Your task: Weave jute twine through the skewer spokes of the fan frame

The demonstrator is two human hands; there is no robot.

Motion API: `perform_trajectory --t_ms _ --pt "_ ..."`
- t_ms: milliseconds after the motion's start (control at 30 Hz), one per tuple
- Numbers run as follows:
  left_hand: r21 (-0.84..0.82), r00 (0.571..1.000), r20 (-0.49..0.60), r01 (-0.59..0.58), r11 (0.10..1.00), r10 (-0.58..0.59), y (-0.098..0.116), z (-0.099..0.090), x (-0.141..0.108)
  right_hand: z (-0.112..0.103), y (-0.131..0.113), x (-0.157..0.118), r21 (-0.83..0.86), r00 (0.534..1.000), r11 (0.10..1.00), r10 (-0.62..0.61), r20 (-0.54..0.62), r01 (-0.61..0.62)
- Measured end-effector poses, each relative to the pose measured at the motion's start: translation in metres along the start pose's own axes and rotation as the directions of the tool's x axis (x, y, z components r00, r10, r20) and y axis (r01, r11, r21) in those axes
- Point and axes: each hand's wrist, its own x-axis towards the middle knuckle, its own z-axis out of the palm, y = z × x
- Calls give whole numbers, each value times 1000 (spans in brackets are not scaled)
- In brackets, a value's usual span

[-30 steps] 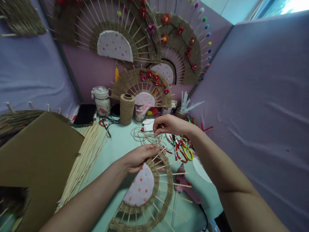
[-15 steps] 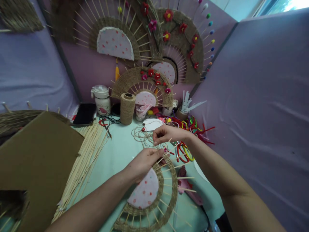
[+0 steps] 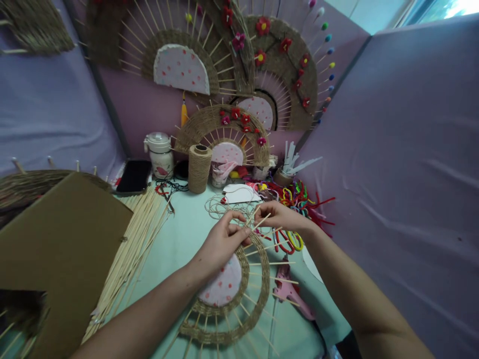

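A half-round woven fan (image 3: 265, 286), with thin wooden sticks spreading out through two twine bands and a white, red-dotted half disc (image 3: 226, 284) at its centre, is tilted over the table. Its upper end is gripped by my left hand (image 3: 224, 239), thumb on top and index finger raised by the stick tips. My right hand (image 3: 277, 215) is closed in a pinch beside those tips, on the thin twine (image 3: 219, 205) that lies in loose loops just behind. The exact spot where the twine meets the fingers is too fine to make out.
Red- and yellow-handled scissors (image 3: 286, 244) and a pink glue gun (image 3: 290, 289) lie at the right. Bundled sticks (image 3: 130, 249) and brown cardboard (image 3: 71, 239) fill the left. Behind stand a twine spool (image 3: 199, 169), a lidded jar (image 3: 160, 154) and finished fans (image 3: 190, 122).
My right hand has moved right and slightly down, to the stick tips. My left index finger has lifted, and the fan has shifted a little up and left.
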Motion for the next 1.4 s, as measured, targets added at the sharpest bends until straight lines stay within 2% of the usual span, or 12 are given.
perform_trajectory --t_ms 133,267,367,533,600,667,767,900,967,1067,1200,1400 --pt "64 999 -32 -16 998 18 3 1 0 -1 -1 -8 5 1000 1000 29 -8 -29" --pt "91 998 -54 -14 996 19 3 2 2 -11 -6 -15 3 1000 1000 6 -9 -5" --pt "129 997 -71 -24 991 34 0 2 3 -18 -11 -22 -71 997 997 -20 -72 15" --pt "162 996 -78 -28 986 42 -4 1 4 -12 -29 -30 -292 948 952 -177 -266 95" --pt "162 995 -83 -32 986 46 -4 1 4 -8 -37 -33 -332 932 932 -241 -272 145" --pt "166 994 -90 -41 985 57 -3 0 4 -7 -43 -37 -331 934 928 -261 -243 173" --pt "157 993 -102 -41 987 57 0 -1 4 -9 -36 -42 -252 947 953 -226 -228 167" --pt "81 991 -115 -57 995 67 3 -4 4 0 -2 -38 43 921 982 -155 -357 182" --pt "23 991 -116 -71 997 73 3 -5 5 13 15 -32 263 911 935 -120 -396 237" --pt "-32 992 -109 -63 998 59 4 -8 6 32 29 -26 467 952 862 -54 -301 196" --pt "-22 999 -45 -5 1000 4 15 -13 4 40 26 -26 511 964 849 9 -264 132" --pt "-1 992 46 117 993 -117 30 -23 1 36 13 -24 524 970 836 -36 -242 162"
